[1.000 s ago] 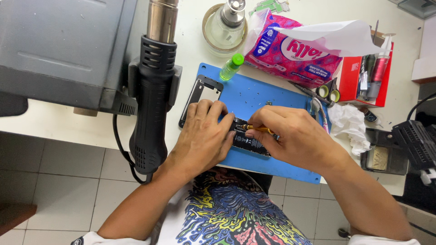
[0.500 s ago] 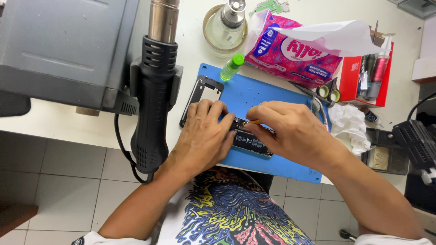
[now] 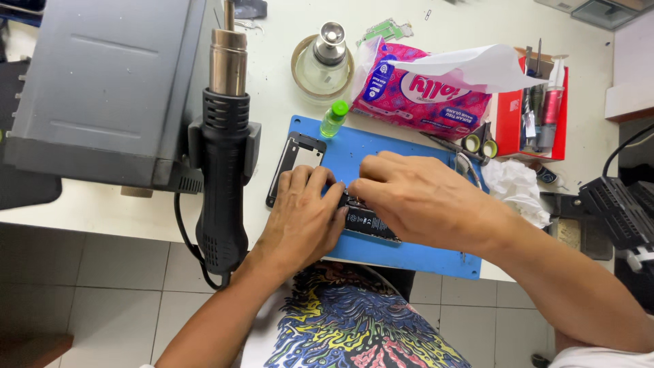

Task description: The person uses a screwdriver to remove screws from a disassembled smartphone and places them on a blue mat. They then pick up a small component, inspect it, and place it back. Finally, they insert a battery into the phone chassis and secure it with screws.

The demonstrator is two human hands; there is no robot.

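An opened black phone (image 3: 371, 223) lies on a blue work mat (image 3: 402, 255) at the table's front edge. My left hand (image 3: 303, 215) rests on the phone's left end, fingers pressed down and holding it in place. My right hand (image 3: 415, 197) is curled over the phone's top, its fingertips pinched together next to my left fingers. The pinched tips and whatever they hold are hidden. A separate black phone frame (image 3: 294, 160) lies on the mat just beyond my left hand.
A black hot-air gun (image 3: 221, 177) hangs on a grey station (image 3: 102, 88) at the left. Behind the mat are a green-capped bottle (image 3: 334, 117), a glass dispenser (image 3: 327, 58) and a pink tissue pack (image 3: 426, 95). A red tool box (image 3: 538, 109), scissors (image 3: 477, 144) and crumpled tissue (image 3: 518, 187) lie to the right.
My right hand has slid left over the phone toward my left fingers. The thin yellowish tool seen in its fingertips a second ago is now covered. My left hand has stayed put.
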